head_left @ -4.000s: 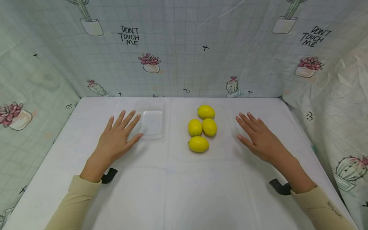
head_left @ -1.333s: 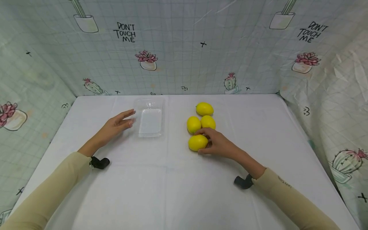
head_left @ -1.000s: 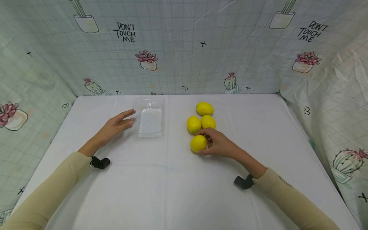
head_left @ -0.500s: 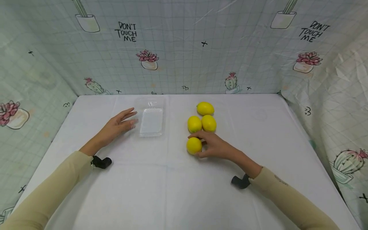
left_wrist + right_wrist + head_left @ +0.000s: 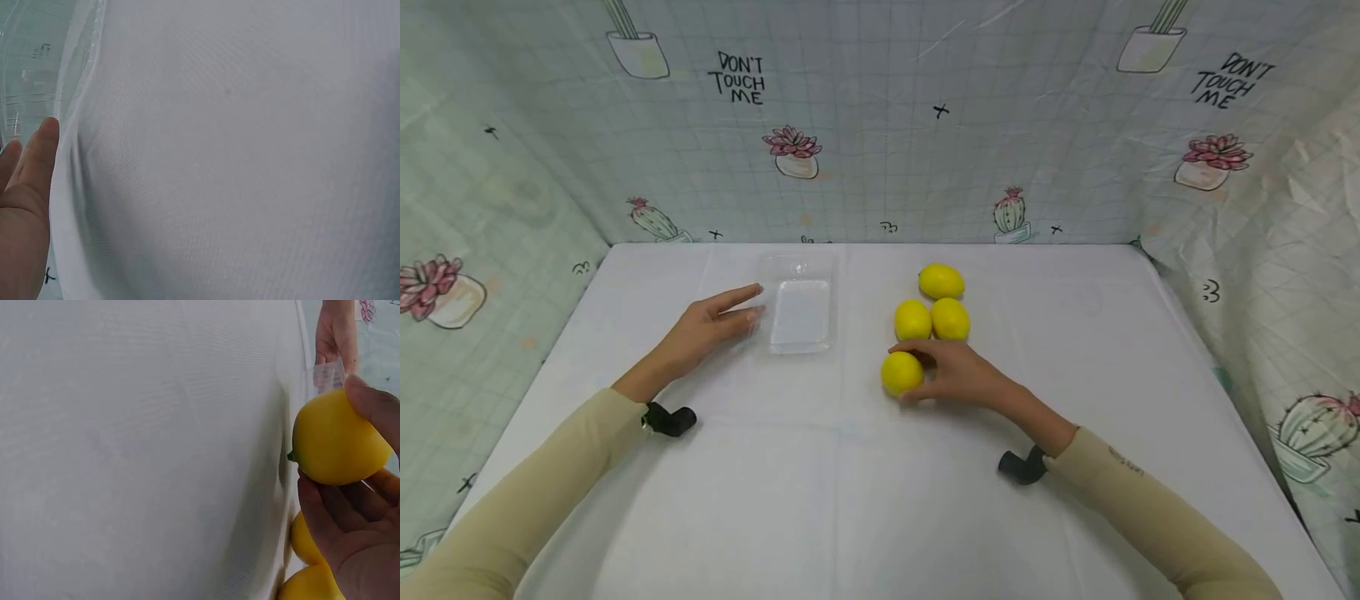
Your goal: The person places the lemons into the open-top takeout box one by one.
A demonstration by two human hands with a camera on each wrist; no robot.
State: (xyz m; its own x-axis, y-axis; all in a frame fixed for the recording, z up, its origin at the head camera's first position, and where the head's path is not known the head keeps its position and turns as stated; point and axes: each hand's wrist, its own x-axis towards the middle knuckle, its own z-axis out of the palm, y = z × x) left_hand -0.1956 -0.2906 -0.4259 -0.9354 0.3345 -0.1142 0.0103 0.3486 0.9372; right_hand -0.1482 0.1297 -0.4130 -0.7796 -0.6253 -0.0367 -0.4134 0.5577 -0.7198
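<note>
My right hand [image 5: 962,373] grips a yellow lemon [image 5: 901,374] between the thumb on the near side and the fingers on the far side. In the right wrist view the held lemon [image 5: 337,439] has its small green stem end facing the white cloth. Behind it three more lemons lie in a cluster, two side by side [image 5: 912,321] and one farther back [image 5: 941,281]. My left hand [image 5: 700,332] has its fingers extended at the left side of a clear plastic tray [image 5: 801,321]. Its fingertips overlap the tray's wall [image 5: 47,87] in the left wrist view.
A white cloth [image 5: 820,500] covers the table. Cactus-print sheets [image 5: 865,125] hang behind the table and on both sides. A black curved piece [image 5: 672,420] juts from the left cuff, another [image 5: 1022,468] from the right cuff.
Both hands came in from hovering spread over the table. The right hand took the nearest lemon, turned it end-on and shifted it slightly left. The left hand stays beside the tray.
</note>
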